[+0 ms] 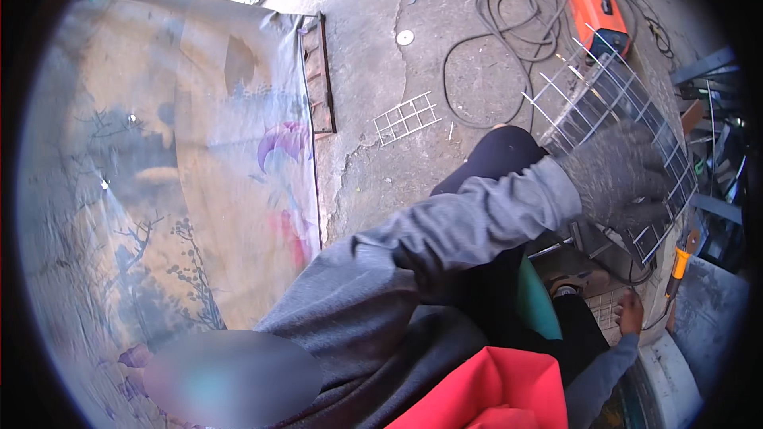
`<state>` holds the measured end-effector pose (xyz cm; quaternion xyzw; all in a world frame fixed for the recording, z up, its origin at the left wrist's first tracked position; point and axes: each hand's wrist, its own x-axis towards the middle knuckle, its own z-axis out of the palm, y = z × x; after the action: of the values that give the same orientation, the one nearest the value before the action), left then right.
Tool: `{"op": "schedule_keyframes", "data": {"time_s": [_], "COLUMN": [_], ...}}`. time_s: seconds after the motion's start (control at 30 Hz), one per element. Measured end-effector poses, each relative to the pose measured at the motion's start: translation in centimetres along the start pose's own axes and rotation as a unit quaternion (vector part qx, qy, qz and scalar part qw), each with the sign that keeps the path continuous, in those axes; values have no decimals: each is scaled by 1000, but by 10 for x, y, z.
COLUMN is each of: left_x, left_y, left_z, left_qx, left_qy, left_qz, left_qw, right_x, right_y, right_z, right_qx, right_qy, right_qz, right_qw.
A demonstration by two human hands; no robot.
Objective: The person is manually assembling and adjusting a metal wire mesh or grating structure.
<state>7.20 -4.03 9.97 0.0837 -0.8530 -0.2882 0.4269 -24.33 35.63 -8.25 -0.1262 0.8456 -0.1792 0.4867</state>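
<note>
My left hand (620, 175), in a dark grey glove smeared by motion, lies over a silvery wire mesh panel (568, 103) at the right. Its fingers look stretched out and apart across the wires. The panel sits tilted, its far corner beside an orange machine, and the glove covers part of it. Lower right, my right hand (630, 314) is bare, its fingers curled together; whatever they hold, if anything, is hidden. Near it on the floor is a smaller piece of wire mesh (604, 307). A yellow-handled tool (680, 262) with a cable lies to its right.
The orange machine (586, 0), with a black handle, stands far right beside a coiled cable (485, 32). A small mesh piece (407, 117) and a round disc (405, 37) lie on the concrete. A patterned cloth (238, 127) spans the left. Metal scraps (719, 206) crowd the right edge.
</note>
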Motion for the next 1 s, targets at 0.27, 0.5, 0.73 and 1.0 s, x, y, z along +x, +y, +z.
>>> {"op": "schedule_keyframes", "data": {"time_s": [0.27,0.5,0.73,1.0], "left_x": [-223,-440,-454,-465], "left_y": [-216,-226,-284,-266], "left_z": [-190,-133,-88,-73], "left_qx": [275,113,128,136], "left_qy": [130,-219,-98,-346], "left_qz": [-572,-796,-844,-755], "left_qw": [762,552,512,540], "right_x": [-110,-115,-144,-144], "right_y": [42,62,70,24], "right_z": [-109,-113,-139,-99], "right_qx": [-119,-69,-69,-61], "right_qy": [249,311,341,344], "right_qz": [110,125,125,137], "right_qw": [955,939,929,927]}}
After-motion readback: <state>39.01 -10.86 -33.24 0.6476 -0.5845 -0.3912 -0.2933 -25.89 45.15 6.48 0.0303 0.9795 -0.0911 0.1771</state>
